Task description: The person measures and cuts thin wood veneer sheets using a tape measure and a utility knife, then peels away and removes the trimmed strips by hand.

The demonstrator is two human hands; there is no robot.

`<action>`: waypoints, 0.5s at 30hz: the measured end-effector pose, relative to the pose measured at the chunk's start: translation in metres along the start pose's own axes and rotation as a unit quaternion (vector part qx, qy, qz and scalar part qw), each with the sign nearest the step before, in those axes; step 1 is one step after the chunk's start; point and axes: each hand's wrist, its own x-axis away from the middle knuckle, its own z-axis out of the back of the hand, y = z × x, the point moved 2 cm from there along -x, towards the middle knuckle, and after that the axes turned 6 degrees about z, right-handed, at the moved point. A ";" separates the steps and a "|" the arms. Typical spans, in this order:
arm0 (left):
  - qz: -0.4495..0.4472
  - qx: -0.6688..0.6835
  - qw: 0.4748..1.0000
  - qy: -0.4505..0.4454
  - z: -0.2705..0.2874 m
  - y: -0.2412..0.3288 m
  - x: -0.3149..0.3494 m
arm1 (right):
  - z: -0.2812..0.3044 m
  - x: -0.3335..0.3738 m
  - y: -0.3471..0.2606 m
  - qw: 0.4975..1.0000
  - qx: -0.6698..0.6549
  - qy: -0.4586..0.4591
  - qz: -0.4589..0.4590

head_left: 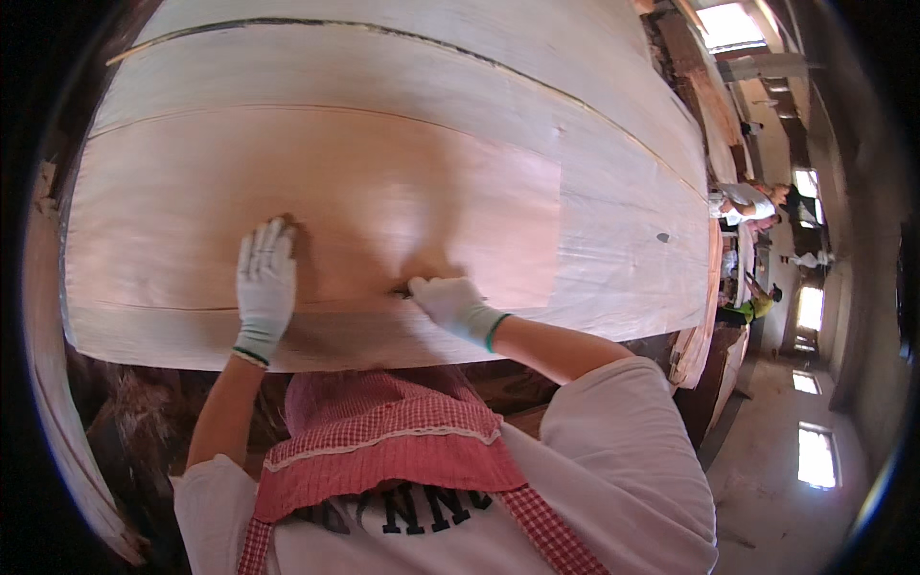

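A pinkish, thin wood veneer sheet lies over a broad, paler sheet on the work surface in front of me. My left hand, in a white glove with a green cuff edge, rests flat on the pinkish sheet near its close edge, fingers together and pointing away. To the right, my gloved right hand is closed around a small dark tool. Only the tool's tip shows, at the sheet's near edge; my fingers hide the rest. A seam runs along that near edge.
A long, thin dark gap with a pale strip crosses the far part of the sheets. One dark spot marks the pale sheet at right. Beyond the right end, other people stand by more stacks. Brown scraps lie below left.
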 end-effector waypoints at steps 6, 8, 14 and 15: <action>0.004 0.078 0.996 -0.034 -0.051 0.183 -0.019 | -0.002 0.026 0.076 0.994 -0.041 -0.075 0.068; 0.003 0.034 0.998 -0.062 -0.058 0.193 -0.023 | -0.004 0.044 0.121 0.990 -0.032 -0.101 0.097; 0.013 0.000 0.999 -0.043 -0.058 0.196 -0.019 | 0.073 0.050 0.328 0.952 0.186 -0.131 0.204; 0.009 -0.002 0.999 -0.045 -0.058 0.195 -0.020 | 0.090 0.050 0.367 0.963 0.146 -0.116 0.192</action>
